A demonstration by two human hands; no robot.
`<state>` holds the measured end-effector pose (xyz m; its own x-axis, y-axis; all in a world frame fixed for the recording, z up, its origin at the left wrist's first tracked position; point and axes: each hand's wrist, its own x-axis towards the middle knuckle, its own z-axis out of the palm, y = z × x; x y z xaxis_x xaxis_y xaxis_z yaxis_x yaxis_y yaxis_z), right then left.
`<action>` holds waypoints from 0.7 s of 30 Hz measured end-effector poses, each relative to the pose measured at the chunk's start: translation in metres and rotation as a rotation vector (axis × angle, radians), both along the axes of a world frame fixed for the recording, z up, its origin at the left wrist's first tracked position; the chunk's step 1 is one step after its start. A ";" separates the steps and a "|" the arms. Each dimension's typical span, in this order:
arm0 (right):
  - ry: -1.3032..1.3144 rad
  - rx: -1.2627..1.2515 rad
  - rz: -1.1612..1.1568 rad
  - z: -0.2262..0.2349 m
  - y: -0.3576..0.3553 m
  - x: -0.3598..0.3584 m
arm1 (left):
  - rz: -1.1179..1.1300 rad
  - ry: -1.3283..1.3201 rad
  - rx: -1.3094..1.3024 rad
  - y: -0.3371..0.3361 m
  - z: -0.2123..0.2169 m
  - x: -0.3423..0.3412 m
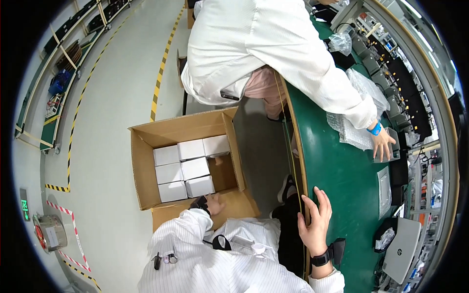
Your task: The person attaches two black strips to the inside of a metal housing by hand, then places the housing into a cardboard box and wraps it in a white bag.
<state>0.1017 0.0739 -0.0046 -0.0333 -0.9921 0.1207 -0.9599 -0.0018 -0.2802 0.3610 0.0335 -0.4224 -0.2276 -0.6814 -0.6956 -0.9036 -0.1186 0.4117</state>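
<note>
An open cardboard box (141, 168) stands on the floor in front of me, left of the workbench. Inside it, several small white boxes (195, 168) sit in rows, and bare cardboard shows at the near right corner. My left hand (214, 204) is at the box's near side, over the folded-out flap (242, 204), with its fingers apart and nothing seen in them. My right hand (316, 222) is at the left edge of the green workbench (325, 163), fingers spread, holding nothing. Both my wrists wear black bands.
A co-worker in a white coat (224, 44) leans over the bench, one hand (383, 144) at a grey box. Bubble wrap (354, 134), a clear plastic bag (384, 193) and a silver laptop (401, 249) lie on the bench. Left stands a shelf rack (61, 93).
</note>
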 end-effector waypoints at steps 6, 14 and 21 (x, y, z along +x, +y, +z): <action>0.056 0.076 -0.048 -0.003 -0.009 -0.001 | 0.404 -0.159 0.010 -0.065 -0.070 0.018; 0.087 0.158 -0.065 -0.005 -0.016 -0.009 | 0.191 -0.262 -0.196 -0.067 -0.103 0.014; 0.136 0.182 -0.066 -0.012 -0.013 -0.006 | 0.064 -0.325 -0.393 -0.085 -0.176 0.047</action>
